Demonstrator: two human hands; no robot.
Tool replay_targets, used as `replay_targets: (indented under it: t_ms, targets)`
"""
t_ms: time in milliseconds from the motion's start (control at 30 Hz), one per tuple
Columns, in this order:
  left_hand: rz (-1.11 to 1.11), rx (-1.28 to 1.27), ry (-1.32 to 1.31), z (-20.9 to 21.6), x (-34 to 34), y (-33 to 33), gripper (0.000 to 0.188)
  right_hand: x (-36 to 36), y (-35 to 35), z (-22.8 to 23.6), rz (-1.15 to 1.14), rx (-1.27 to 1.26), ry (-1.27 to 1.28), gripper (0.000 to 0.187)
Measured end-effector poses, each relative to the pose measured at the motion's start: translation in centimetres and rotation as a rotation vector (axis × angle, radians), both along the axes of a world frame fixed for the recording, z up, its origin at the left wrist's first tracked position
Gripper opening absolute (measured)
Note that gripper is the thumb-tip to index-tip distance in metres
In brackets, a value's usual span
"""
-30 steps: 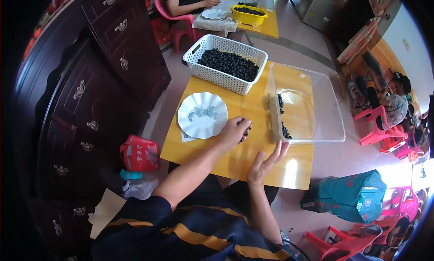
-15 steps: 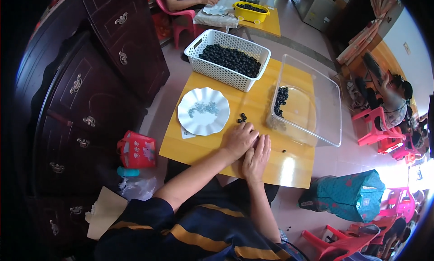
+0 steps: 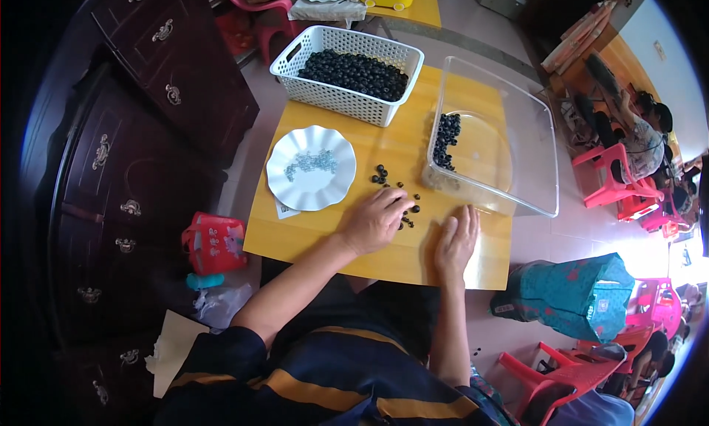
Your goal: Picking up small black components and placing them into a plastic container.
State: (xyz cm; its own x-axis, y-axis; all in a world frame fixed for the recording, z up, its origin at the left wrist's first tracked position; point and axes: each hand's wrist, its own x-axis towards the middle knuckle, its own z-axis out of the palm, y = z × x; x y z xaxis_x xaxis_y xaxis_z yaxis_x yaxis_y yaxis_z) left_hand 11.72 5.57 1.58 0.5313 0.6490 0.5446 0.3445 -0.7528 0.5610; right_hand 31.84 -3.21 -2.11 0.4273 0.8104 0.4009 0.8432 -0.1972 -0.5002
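Note:
Small round black pieces [image 3: 379,174] lie loose on the yellow table, with more scattered just beside the fingers of my left hand [image 3: 375,221]. Those fingers are curled and drawn together; whatever may be between them is hidden. Flat on the table to the right rests my right hand [image 3: 456,246], its fingers stretched out and holding nothing. Left of the loose pieces stands a white scalloped plate [image 3: 306,193] with many thin bluish-silver bits on it. A clear plastic bin [image 3: 533,131] at the right holds a cluster of black pieces along its left side.
A white perforated basket [image 3: 332,107] full of black pieces stands at the table's far end. Dark cabinets [image 3: 140,167] line the left side. On the floor are a red bag [image 3: 216,243] and a large teal bag [image 3: 565,297]. Other people sit beyond, near pink chairs.
My hands, together before, have come apart, the right one moving right and flattening on the table. More loose black pieces now show between them. The whole view has shifted slightly.

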Motion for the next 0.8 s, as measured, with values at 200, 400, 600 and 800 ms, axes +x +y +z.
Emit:
replay_targets:
  t_ms: [200,400,600,800]
  targets:
    - [0.035,-0.047,-0.117,0.0,-3.4,-0.4,0.042,-4.3,1.7,1.1,0.212,-0.051,0.074,0.049]
    - [0.092,-0.097,0.285,0.9,-5.5,-4.1,0.089,-6.0,2.4,1.9,0.379,-0.04,0.172,0.048]
    - [0.133,-0.203,0.469,0.0,-4.0,-4.2,0.095,-7.2,3.0,3.0,0.502,-0.023,0.4,0.058]
    - [0.066,-0.241,0.359,0.9,-4.0,-3.6,0.085,-6.8,2.1,2.5,0.408,0.213,0.848,0.054]
